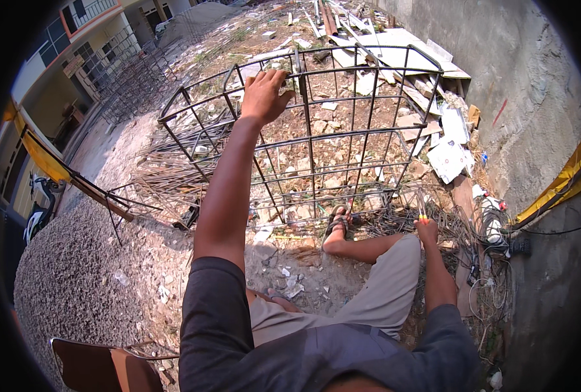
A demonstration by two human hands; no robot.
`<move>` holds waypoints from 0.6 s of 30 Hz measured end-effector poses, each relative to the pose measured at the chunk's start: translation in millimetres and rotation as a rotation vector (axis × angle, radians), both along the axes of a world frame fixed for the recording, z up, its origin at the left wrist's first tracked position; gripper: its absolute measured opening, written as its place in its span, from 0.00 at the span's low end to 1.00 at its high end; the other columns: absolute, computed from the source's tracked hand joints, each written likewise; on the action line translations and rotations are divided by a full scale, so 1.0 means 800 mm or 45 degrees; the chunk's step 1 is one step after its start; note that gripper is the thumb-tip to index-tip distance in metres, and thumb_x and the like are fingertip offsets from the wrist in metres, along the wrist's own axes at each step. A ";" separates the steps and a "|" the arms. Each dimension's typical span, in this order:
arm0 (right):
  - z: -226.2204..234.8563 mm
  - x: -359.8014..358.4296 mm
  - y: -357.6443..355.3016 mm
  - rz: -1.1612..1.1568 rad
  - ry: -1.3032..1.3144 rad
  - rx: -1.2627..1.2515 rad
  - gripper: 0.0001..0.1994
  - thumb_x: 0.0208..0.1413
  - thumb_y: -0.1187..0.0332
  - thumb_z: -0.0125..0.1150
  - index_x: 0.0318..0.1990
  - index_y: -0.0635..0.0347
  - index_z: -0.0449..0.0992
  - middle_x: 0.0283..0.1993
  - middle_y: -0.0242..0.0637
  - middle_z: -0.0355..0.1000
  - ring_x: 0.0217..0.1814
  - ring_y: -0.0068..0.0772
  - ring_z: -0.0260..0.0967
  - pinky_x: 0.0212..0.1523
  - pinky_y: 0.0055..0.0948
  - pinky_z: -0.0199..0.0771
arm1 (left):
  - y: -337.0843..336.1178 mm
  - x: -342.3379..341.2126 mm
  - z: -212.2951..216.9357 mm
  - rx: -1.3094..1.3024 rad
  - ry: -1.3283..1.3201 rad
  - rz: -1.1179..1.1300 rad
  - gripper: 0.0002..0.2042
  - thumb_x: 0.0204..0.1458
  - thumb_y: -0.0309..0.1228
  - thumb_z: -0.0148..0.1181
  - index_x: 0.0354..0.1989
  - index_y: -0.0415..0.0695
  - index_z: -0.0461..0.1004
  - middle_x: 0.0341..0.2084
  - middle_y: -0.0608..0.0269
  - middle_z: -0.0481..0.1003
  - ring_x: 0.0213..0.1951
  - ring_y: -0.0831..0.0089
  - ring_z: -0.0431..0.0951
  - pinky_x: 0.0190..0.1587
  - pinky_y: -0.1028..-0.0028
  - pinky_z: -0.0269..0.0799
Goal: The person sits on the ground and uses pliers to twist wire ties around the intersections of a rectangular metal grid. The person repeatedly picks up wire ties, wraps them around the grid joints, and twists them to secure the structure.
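Observation:
A long cage of dark steel rebar stands in front of me, made of lengthwise bars joined by rectangular hoops. My left hand, arm stretched forward, is hooked over its upper near bar, with the thumb apart from the fingers. Low at the right, my right hand is closed round the yellow and red handles of a pair of pliers. The tool points away from me, and its jaws are hard to make out against the wire behind. My sandalled foot is by the cage's lower bars.
A gravel heap lies at the left, with loose rebar beyond it. White boards and scrap wood line the concrete wall at the right. Tangled wire covers ground near my right hand. A brown chair stands lower left.

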State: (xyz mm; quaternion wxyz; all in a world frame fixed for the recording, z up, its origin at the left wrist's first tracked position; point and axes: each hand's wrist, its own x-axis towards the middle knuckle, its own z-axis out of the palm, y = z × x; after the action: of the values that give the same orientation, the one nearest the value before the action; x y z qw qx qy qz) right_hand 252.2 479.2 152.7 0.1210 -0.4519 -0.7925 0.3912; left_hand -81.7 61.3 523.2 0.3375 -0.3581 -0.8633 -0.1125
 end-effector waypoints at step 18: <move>0.295 -0.178 -0.225 1.020 0.536 -1.009 0.14 0.63 0.56 0.58 0.43 0.56 0.66 0.24 0.21 0.59 0.17 0.11 0.50 0.16 0.17 0.51 | -0.006 0.035 -0.016 0.118 0.059 0.081 0.19 0.54 0.52 0.60 0.42 0.49 0.75 0.39 0.66 0.75 0.47 0.66 0.73 0.54 0.63 0.58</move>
State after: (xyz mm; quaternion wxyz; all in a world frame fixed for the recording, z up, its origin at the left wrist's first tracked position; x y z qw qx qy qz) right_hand 109.4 299.6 388.5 -0.0592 -0.0417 -0.6539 0.7531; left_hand -53.9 56.8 510.7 0.3771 -0.3171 -0.8600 -0.1331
